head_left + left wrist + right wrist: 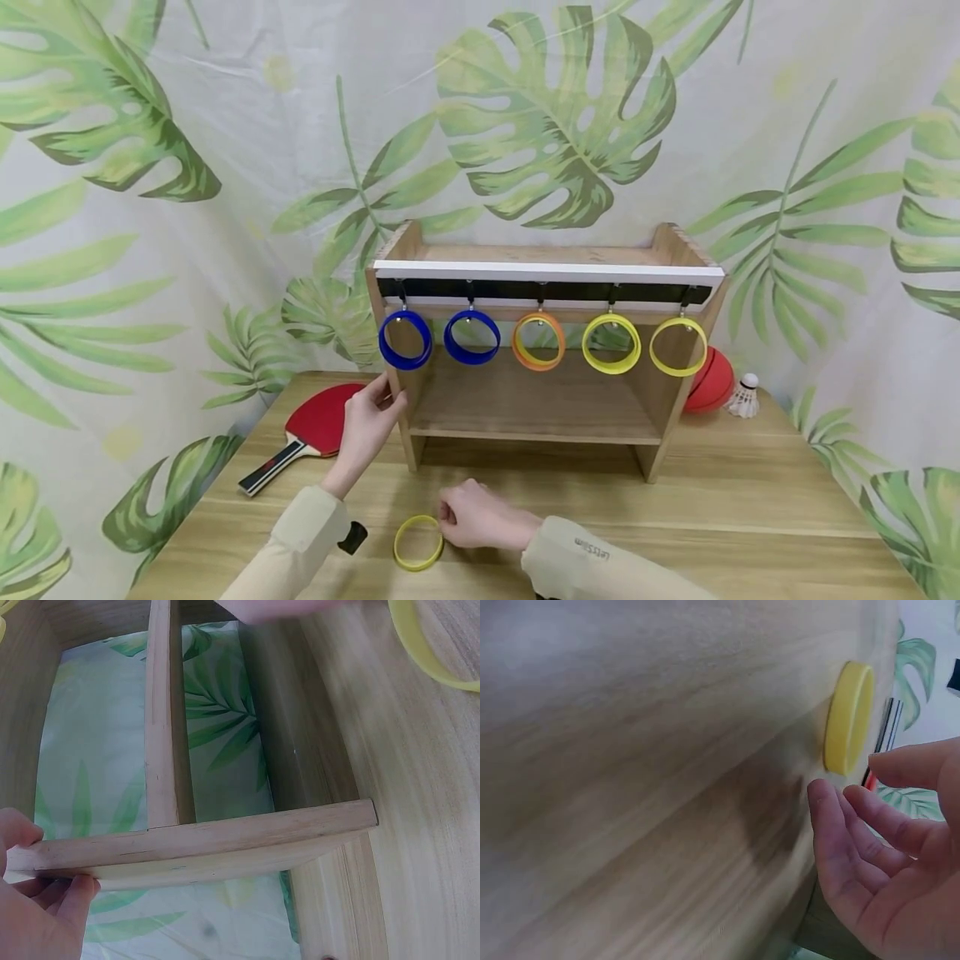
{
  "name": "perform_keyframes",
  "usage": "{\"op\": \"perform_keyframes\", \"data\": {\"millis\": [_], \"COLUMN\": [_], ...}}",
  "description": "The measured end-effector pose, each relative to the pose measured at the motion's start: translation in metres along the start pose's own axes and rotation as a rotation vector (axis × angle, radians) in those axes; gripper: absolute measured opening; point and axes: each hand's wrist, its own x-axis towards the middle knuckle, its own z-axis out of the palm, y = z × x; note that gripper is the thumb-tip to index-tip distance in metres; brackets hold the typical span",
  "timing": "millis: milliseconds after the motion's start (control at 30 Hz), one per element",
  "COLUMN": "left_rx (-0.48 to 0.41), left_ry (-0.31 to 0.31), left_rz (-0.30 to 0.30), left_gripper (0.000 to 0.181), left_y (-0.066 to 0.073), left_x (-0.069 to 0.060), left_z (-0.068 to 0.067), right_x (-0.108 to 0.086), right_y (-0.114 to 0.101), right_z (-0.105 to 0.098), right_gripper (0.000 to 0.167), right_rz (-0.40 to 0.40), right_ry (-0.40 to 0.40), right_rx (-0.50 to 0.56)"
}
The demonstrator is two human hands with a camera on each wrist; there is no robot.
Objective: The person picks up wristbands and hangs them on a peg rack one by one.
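My left hand [369,425] grips the front edge of the left side panel of a wooden shelf [536,400]. In the left wrist view, its thumb and fingers [75,904] lie on either side of that panel. Low over the table, my right hand [480,517] is just right of a yellow ring [417,568] lying flat. The right wrist view shows the right thumb apart from the loosely bent fingers [829,825], with nothing between them. There the yellow ring [840,720] lies just beyond the fingertips.
From hooks on the shelf's black strip [510,289] hang two blue rings [405,364], an orange ring [538,367] and two yellow rings [611,369]. A red table tennis paddle [322,417] lies left; a red ball [712,383] and a shuttlecock [744,397] are right.
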Motion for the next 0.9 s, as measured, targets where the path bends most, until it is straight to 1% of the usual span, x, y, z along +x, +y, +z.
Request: {"op": "perform_keyframes", "data": {"millis": [100, 200, 267, 400, 533, 633, 700, 767, 900], "left_rx": [0.000, 0.000, -0.001, 0.005, 0.017, 0.018, 0.011, 0.013, 0.016], "left_ry": [0.000, 0.002, 0.005, 0.006, 0.005, 0.006, 0.008, 0.007, 0.010], "left_rz": [0.005, 0.007, 0.010, 0.017, 0.010, 0.009, 0.012, 0.014, 0.015], "left_gripper": [0.029, 0.028, 0.028, 0.028, 0.028, 0.026, 0.025, 0.025, 0.028], "left_y": [0.000, 0.000, 0.001, 0.001, 0.007, 0.015, 0.018, 0.016, 0.005], "left_x": [0.000, 0.000, 0.000, -0.001, -0.002, -0.003, -0.004, -0.003, -0.001], "left_z": [0.000, 0.000, -0.001, -0.001, -0.001, -0.002, -0.002, -0.002, 0.000], "right_x": [0.005, 0.009, 0.010, 0.011, 0.008, 0.003, -0.001, -0.007, -0.022], "right_y": [-0.002, -0.004, -0.005, -0.004, -0.004, -0.003, -0.002, -0.001, 0.001], "right_z": [0.006, 0.008, 0.010, 0.012, 0.010, 0.003, -0.005, -0.014, -0.037], "right_gripper": [0.011, 0.016, 0.019, 0.018, 0.019, 0.018, 0.015, 0.013, 0.012], "right_rz": [0.053, 0.073, 0.068, 0.044, 0.032, 0.017, 0.008, -0.018, -0.054], "right_ry": [-0.024, -0.036, -0.030, 0.007, 0.051, 0.081, 0.102, 0.138, 0.205], "right_rx": [0.004, 0.008, -0.006, -0.039, -0.034, -0.021, -0.013, -0.006, 0.032]}}
